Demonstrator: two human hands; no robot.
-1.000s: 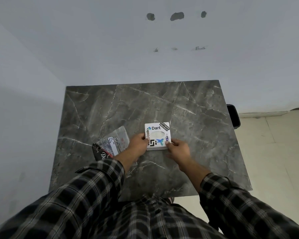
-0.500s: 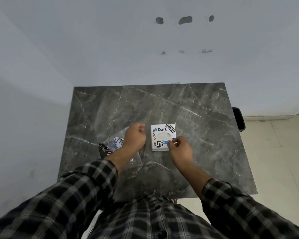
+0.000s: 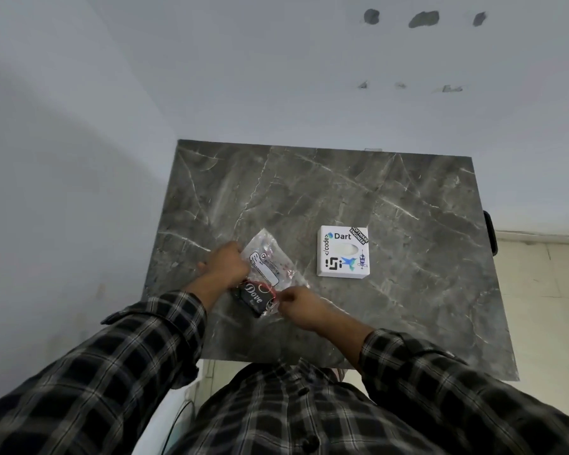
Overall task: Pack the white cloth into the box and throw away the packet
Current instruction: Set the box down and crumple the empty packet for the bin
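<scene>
A white box [image 3: 343,251] with stickers and an oval window lies shut on the grey marble table [image 3: 309,192]; something white shows through the window. To its left lies a clear plastic packet [image 3: 267,264] with a white label, partly over a black Dove wrapper [image 3: 254,297]. My left hand [image 3: 225,265] grips the packet's left side. My right hand [image 3: 298,305] pinches its near right edge. Both hands are away from the box.
A black object [image 3: 491,233] sticks out past the table's right edge. A pale wall stands behind and to the left. Tiled floor [image 3: 546,290] lies to the right. My checked sleeves fill the foreground.
Both hands have left the white box and moved left onto the packet. The packet has shifted a little toward the table's middle. The camera view has swung left.
</scene>
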